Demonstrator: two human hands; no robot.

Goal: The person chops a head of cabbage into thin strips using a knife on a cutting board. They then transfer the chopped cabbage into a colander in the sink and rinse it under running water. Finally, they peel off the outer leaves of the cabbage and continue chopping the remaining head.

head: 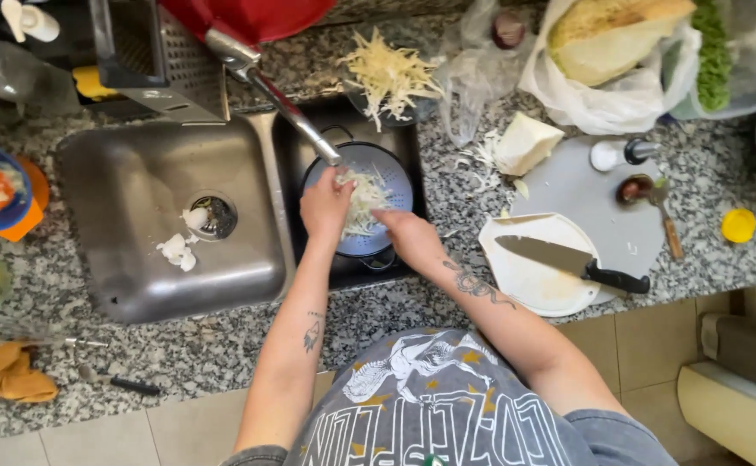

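While water runs from the faucet [274,91], we rinse shredded cabbage [362,200] in the colander [400,173].
Our left hand [326,203] grips shreds loosely; right hand [408,235], at four o'clock, curls half-open among them.

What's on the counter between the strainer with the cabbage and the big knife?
Only speckled counter and the plate's white rim separate colander from knife, seen from the head camera.

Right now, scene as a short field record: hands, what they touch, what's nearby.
left hand: in the colander, on shredded cabbage
right hand: at the colander's near rim, touching the cabbage
colander: sits in the small right sink basin, under the faucet
knife: on a white plate, right of the sink
left basin: white scraps near the drain
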